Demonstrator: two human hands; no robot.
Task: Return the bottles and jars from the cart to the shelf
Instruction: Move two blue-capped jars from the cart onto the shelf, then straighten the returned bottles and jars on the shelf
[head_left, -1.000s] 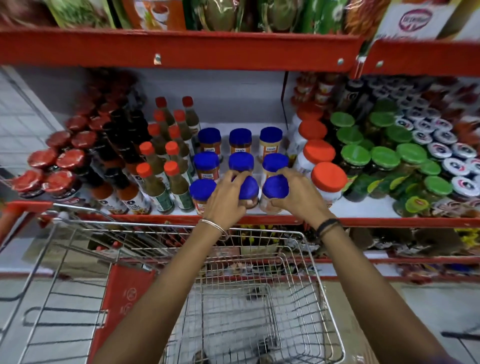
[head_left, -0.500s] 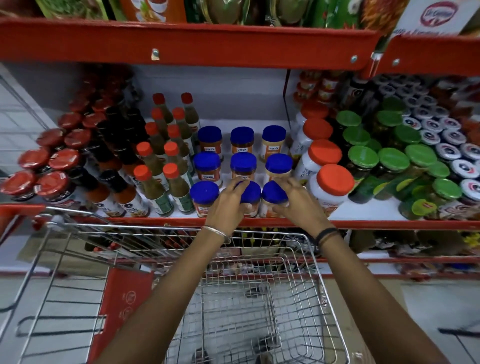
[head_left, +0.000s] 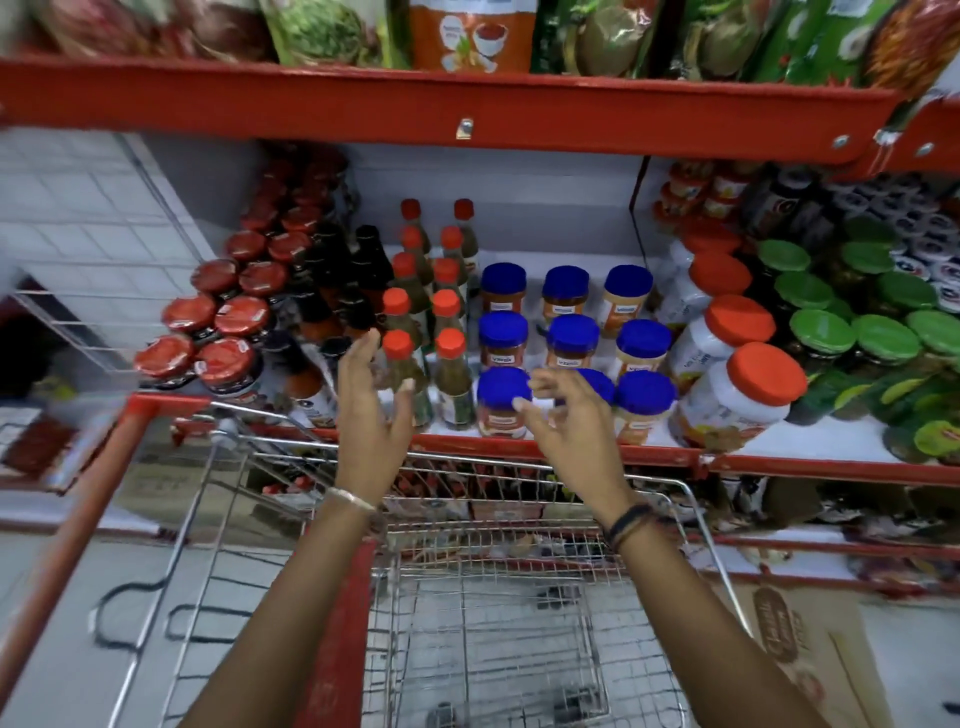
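Blue-lidded jars stand in three rows on the red-edged shelf. The front row has a jar at the left, one half hidden behind my right hand, and one at the right. My left hand is raised in front of the orange-capped bottles, fingers apart, holding nothing. My right hand hovers in front of the front jars, fingers spread and empty. The wire cart stands below my arms; I see no bottle or jar inside it.
Red-lidded jars and dark bottles fill the shelf's left side. Large white jars with orange lids and green-lidded jars stand on the right. Packets line the upper shelf. A lower shelf holds more goods behind the cart.
Both hands have let go of the two front blue-lidded jars and pulled back from the shelf. The left hand has swung left, and the fingers have opened.
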